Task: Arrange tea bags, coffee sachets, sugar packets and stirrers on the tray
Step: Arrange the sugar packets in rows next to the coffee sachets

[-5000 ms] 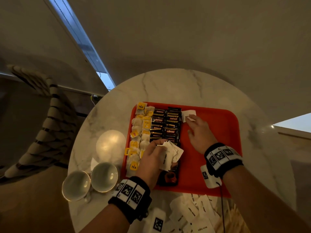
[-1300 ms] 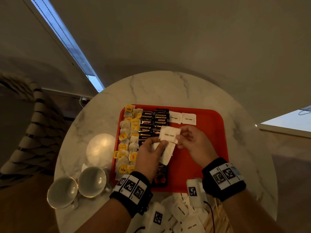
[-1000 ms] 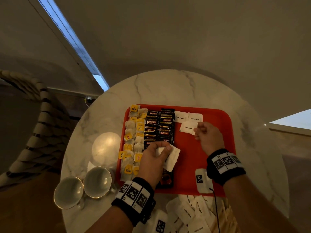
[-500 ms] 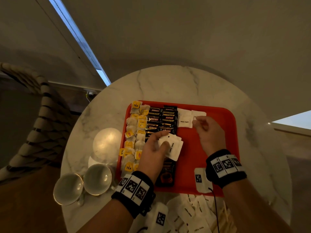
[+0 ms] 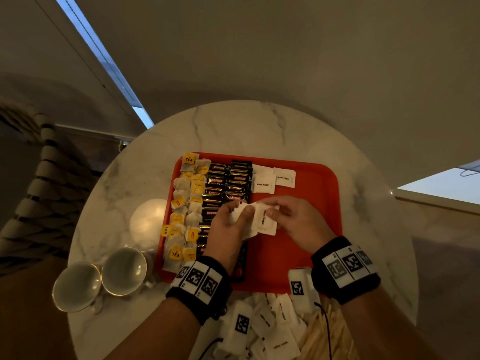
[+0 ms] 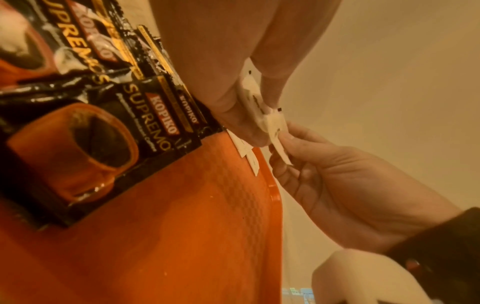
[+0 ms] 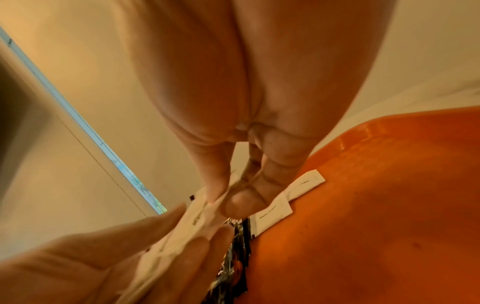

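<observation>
Pinching the top packet (image 5: 267, 219) between thumb and fingertip, the right hand (image 5: 296, 222) meets the left hand (image 5: 231, 224), which clamps a small stack (image 5: 249, 222) of white sugar packets above the middle of the tray (image 5: 306, 229). Both hands are closed on paper, then, and touching across the stack. The pinched packet sits at the stack's right edge, right under the right hand, so that hand is the nearer one for the pull. Its long axis runs roughly toward and away from the person, print reading sideways, though the wrist views are too blurred for me to swear to the tilt. Two laid packets (image 5: 274, 178) lie flat at the tray's far edge, just right of the coffee sachets (image 5: 228, 185), print reading across. Tea bags (image 5: 187, 209) fill the left columns. The open slot is, I'd say, just nearer than those two, ahead of the right hand, so the packet wants a quarter turn before it goes down. More packets and stirrers (image 5: 324, 331) wait on the table (image 5: 259, 126), near side.
</observation>
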A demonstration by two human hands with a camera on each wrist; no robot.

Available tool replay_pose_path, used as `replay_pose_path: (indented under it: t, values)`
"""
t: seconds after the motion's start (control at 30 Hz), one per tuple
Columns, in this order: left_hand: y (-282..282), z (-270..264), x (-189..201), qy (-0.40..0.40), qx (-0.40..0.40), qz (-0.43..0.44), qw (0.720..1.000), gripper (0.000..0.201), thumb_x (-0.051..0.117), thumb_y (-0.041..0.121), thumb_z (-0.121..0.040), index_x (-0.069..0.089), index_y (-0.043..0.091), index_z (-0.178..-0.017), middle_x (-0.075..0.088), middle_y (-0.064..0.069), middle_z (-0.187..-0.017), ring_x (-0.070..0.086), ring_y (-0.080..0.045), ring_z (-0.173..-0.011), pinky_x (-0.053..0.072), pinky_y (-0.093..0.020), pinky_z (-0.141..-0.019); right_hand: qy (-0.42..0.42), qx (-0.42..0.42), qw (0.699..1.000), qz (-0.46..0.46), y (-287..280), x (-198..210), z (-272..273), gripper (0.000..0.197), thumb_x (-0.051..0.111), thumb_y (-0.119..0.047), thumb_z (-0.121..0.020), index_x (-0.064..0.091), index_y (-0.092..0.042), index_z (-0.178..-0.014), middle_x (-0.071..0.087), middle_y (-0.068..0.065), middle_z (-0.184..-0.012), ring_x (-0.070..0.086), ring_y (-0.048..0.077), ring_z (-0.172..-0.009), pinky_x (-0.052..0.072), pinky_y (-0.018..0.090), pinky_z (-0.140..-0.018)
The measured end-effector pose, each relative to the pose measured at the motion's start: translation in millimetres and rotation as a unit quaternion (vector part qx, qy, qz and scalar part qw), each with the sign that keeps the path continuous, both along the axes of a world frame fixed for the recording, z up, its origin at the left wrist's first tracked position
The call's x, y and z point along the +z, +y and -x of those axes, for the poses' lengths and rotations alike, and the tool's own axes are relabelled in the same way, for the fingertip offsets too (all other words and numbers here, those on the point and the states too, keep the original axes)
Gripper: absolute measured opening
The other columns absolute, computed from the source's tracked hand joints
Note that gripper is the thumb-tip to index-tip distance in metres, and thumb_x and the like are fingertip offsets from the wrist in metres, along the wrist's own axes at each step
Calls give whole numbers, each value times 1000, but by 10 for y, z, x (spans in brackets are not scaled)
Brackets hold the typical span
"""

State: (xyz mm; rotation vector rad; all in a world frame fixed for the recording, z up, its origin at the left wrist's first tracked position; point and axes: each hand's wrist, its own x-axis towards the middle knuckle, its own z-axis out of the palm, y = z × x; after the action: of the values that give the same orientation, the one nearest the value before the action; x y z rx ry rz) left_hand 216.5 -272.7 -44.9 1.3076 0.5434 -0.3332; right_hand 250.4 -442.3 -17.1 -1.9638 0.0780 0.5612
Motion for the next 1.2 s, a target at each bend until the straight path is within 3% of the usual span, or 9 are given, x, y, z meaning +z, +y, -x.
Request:
replay_pose_path:
  t: [0.07,0.17,0.23,0.33,0.47,0.7,0.97,1.07,1.2]
  values:
    - [-48,17,19,6,-9,29,1000,32,72,24,-93,59,12,-121,74,-11,-107,75,-23,-93,62,-38,-77,-3,10,1000,-17,-46,28,6,28,68,-19,-95,71,-36,-117,68,-12,-117,65,2,-106,56,22,-85]
    - [-116,28,15,-5,-3,22,1000,27,70,16,-94,58,11,-118,73,-9,-101,74,-20,-85,60,-33,-69,-20,-24,999,34,-86,87,-3,30,78,-31,-86,65,-32,-113,67,-11,-99,65,3,-90,52,19,-73]
    - [-141,20,-1,-7,23,15,1000,28,71,18,-94,57,14,-118,73,-12,-106,74,-27,-90,60,-36,-69,9,-21,999,48,-90,83,5,29,81,-35,-83,64,-29,-105,69,-6,-94,67,6,-84,57,26,-73]
    - [-175,-4,-12,-2,34,19,999,28,72,19,-94,56,16,-117,72,-18,-111,73,-36,-94,61,-46,-76,44,-20,999,12,-80,38,42,14,71,-21,-93,65,-23,-105,71,-3,-96,73,12,-80,63,37,-75]
    - [-192,-19,-33,-9,19,-3,1000,24,72,18,-93,58,17,-112,72,-15,-110,73,-37,-99,58,-61,-87,-19,-116,993,4,-146,-16,-26,20,57,-13,-101,61,-27,-115,69,-6,-105,72,7,-77,57,18,-65]
    - [-110,20,-27,-24,-9,-54,998,21,76,35,-87,62,35,-102,71,-4,-108,73,-30,-99,59,-59,-86,-95,-150,964,200,-320,-364,-297,28,51,-13,-104,66,-24,-124,61,0,-117,57,6,-92,36,7,-62]
    - [-7,92,-67,-10,-5,-52,999,21,76,32,-88,62,36,-104,69,-6,-113,73,-29,-100,61,-56,-83,-135,-127,959,213,-255,-548,-333,49,69,-18,-93,55,-24,-140,42,2,-138,52,17,-120,47,29,-101]
    - [-14,89,-54,-12,-1,-52,999,22,75,27,-91,61,30,-108,68,-5,-112,73,-28,-99,61,-56,-82,-190,-61,944,262,-236,-565,-258,41,67,-13,-93,61,-17,-134,47,4,-135,45,22,-127,40,28,-104]
    - [-50,67,-6,1,21,-12,1000,23,73,24,-93,59,22,-111,66,-7,-115,73,-29,-101,62,-53,-82,-173,-22,942,287,-215,-546,-239,35,60,-18,-98,63,-18,-133,49,2,-140,42,23,-130,37,28,-105]
